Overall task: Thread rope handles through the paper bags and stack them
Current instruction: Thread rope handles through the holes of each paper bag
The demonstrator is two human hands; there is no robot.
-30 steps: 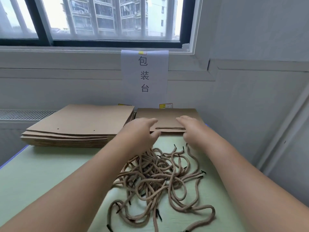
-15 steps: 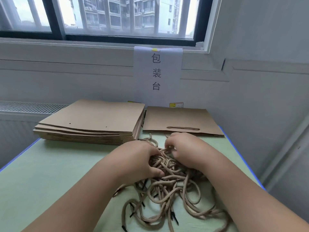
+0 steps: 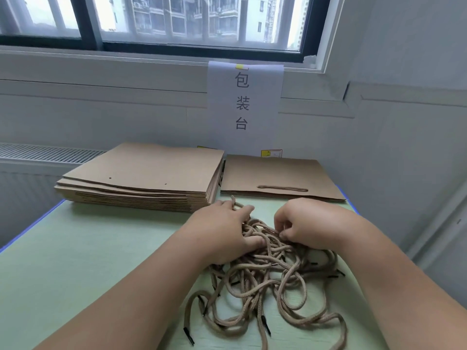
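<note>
Beneath window, green table, rope tangle

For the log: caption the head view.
Left hand and right hand grip the rope pile; behind, unthreaded bag stack and threaded bags.

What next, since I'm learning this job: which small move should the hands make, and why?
Likely tease one cord out of the rope tangle: the left hand and right hand both grip into it, no cord is free, and the left stack's top bag shows empty holes.
</note>
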